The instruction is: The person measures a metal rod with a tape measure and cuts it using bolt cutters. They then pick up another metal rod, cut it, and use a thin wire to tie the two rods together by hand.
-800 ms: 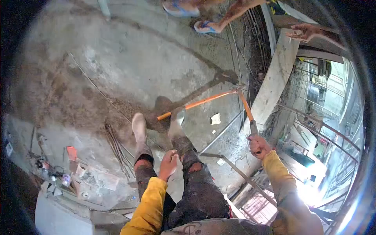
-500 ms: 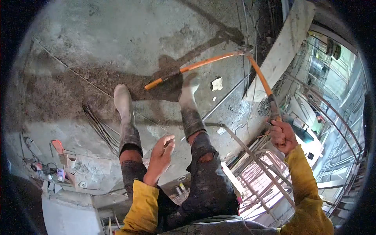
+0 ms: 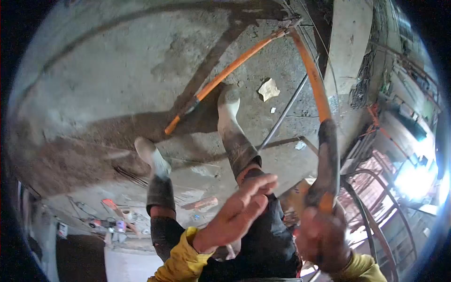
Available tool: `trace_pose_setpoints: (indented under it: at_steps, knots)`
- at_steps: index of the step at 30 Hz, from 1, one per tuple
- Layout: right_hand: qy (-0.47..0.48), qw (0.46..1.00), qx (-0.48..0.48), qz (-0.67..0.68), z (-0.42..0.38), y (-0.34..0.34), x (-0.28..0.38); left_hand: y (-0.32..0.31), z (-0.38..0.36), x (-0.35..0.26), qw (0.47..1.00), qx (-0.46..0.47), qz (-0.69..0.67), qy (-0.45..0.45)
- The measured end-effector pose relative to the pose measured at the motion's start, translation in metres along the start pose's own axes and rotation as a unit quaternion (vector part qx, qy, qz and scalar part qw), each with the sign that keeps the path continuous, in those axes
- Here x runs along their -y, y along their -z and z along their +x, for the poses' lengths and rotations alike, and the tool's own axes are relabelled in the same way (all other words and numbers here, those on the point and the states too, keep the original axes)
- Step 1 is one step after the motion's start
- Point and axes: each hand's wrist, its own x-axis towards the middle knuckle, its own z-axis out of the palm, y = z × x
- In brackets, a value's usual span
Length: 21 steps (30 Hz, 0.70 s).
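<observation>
My right hand [image 3: 324, 237] is wrapped round the dark grip of one handle of a long orange bolt cutter [image 3: 311, 70]. The cutter's two handles are spread wide. Its jaws, up at the top near some thin wires, are too small to tell what lies between them. The other handle slants down to the left, its orange end just above the floor beside my boots. Over my thigh, my left hand [image 3: 237, 214] is raised with the fingers stretched out and holds nothing. Both sleeves are yellow.
A pale plank [image 3: 348, 42] stands at the upper right. A thin metal pipe [image 3: 285, 110] and a torn pale scrap [image 3: 268, 89] lie on the concrete floor near my boot [image 3: 230, 105]. Bent metal bars and a glaring light [image 3: 416, 181] are at the right; assorted tools lie lower left.
My right hand has come down and nearer to me with the cutter handle. The jaws appear higher in view. My left hand has moved right, across my legs, and the view has shifted.
</observation>
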Motion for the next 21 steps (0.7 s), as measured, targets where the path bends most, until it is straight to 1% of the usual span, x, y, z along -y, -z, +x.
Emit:
trace_pose_setpoints:
  at_steps: [1, 2, 3, 5, 6, 7, 9, 10, 11, 12, 13, 14, 15, 17, 18, 19, 20, 21]
  knots:
    - [0.003, 1.0, 0.018, -0.024, -0.001, 0.002, 0.002, -0.009, 0.016, -0.013, 0.998, 0.04, -0.02, 0.043]
    - [0.015, 0.999, 0.04, 0.025, 0.002, 0.0, 0.004, -0.013, 0.03, -0.017, 0.992, 0.089, -0.027, 0.082]
    - [0.025, 0.995, 0.064, 0.074, 0.005, -0.003, 0.008, -0.022, 0.043, -0.034, 0.986, 0.109, -0.039, 0.117]
    - [-0.014, 0.986, 0.129, 0.106, 0.003, 0.002, 0.022, -0.041, 0.062, -0.055, 0.984, 0.111, -0.059, 0.124]
    - [0.007, 0.976, 0.141, 0.167, 0.004, -0.001, 0.021, -0.042, 0.06, -0.049, 0.984, 0.084, -0.01, 0.155]
    - [0.042, 0.969, 0.147, 0.193, 0.008, -0.002, 0.015, -0.052, 0.076, -0.087, 0.956, 0.142, -0.109, 0.234]
    - [-0.072, 0.942, 0.134, 0.301, 0.005, -0.003, 0.011, -0.064, 0.087, -0.105, 0.94, 0.105, -0.049, 0.32]
    - [0.004, 0.938, 0.182, 0.296, 0.007, 0.001, 0.013, -0.075, 0.094, -0.114, 0.94, 0.049, -0.021, 0.337]
    - [0.08, 0.927, 0.224, 0.29, 0.012, 0.006, 0.013, -0.086, 0.102, -0.126, 0.933, 0.043, 0.016, 0.356]
    - [0.132, 0.915, 0.32, 0.206, 0.023, 0.019, 0.007, -0.088, 0.102, -0.124, 0.943, 0.016, 0.016, 0.332]
    - [0.129, 0.89, 0.357, 0.253, 0.027, 0.025, 0.016, -0.088, 0.095, -0.117, 0.951, -0.007, 0.015, 0.307]
    - [0.107, 0.894, 0.376, 0.218, 0.034, 0.036, 0.01, -0.082, 0.089, -0.123, 0.949, -0.001, 0.039, 0.313]
    - [0.082, 0.897, 0.394, 0.181, 0.045, 0.049, 0.003, -0.093, 0.093, -0.124, 0.978, -0.003, 0.02, 0.209]
    - [0.123, 0.838, 0.503, 0.173, 0.078, 0.07, 0.035, -0.114, 0.109, -0.155, 0.926, -0.046, 0.142, 0.348]
    - [0.08, 0.795, 0.591, 0.11, 0.104, 0.09, 0.045, -0.116, 0.101, -0.153, 0.926, -0.089, 0.143, 0.339]
    - [0.155, 0.79, 0.584, 0.106, 0.123, 0.098, 0.041, -0.127, 0.115, -0.16, 0.947, -0.041, 0.168, 0.271]
    - [0.167, 0.768, 0.601, 0.146, 0.152, 0.097, 0.006, -0.132, 0.112, -0.161, 0.952, -0.073, 0.122, 0.272]
    - [0.115, 0.839, 0.528, 0.065, 0.165, 0.109, 0.023, -0.137, 0.109, -0.163, 0.954, -0.105, 0.076, 0.271]
